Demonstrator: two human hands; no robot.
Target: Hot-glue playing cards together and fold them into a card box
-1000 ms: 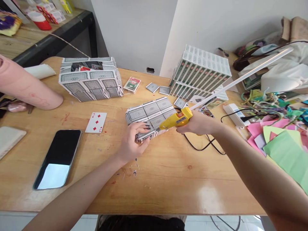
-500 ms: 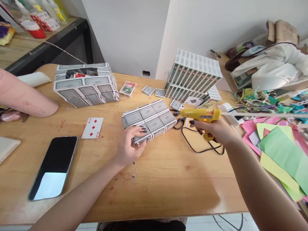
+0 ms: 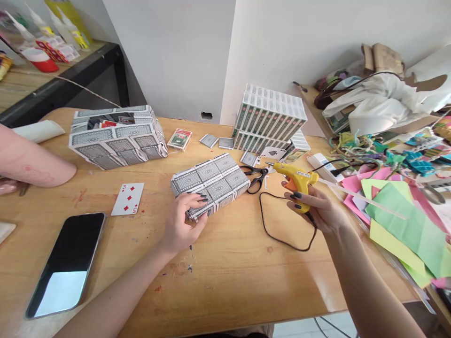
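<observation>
The fingers of the left hand (image 3: 183,223) are grasping the near left corner of a flat card-covered box (image 3: 213,180), with fingertips resting on its patterned top and the thumb bracing its near side. The fingers of the right hand (image 3: 322,206) are wrapping round the handle of a yellow hot-glue gun (image 3: 298,173), whose nozzle (image 3: 270,164) is pointing left, apart from the box. A translucent glue stick (image 3: 366,201) is jutting from its back. The box is lying on the table (image 3: 225,291) in front of the person. Hot-gluing seems to be the step in hand, with the nozzle apparently idling; laying glue would be calling for bringing it to a seam while the left fingers are steadying the box, well away from the hot tip. Black-handled scissors (image 3: 261,177) are lying just beside the box's right end, near the looping black cord (image 3: 261,213). Farther out, a three of diamonds (image 3: 127,199) and a smartphone (image 3: 66,263) are lying to the left, a larger card-covered box (image 3: 121,143) is standing behind them, and stacked card packs (image 3: 269,112) are rising beyond the scissors.
</observation>
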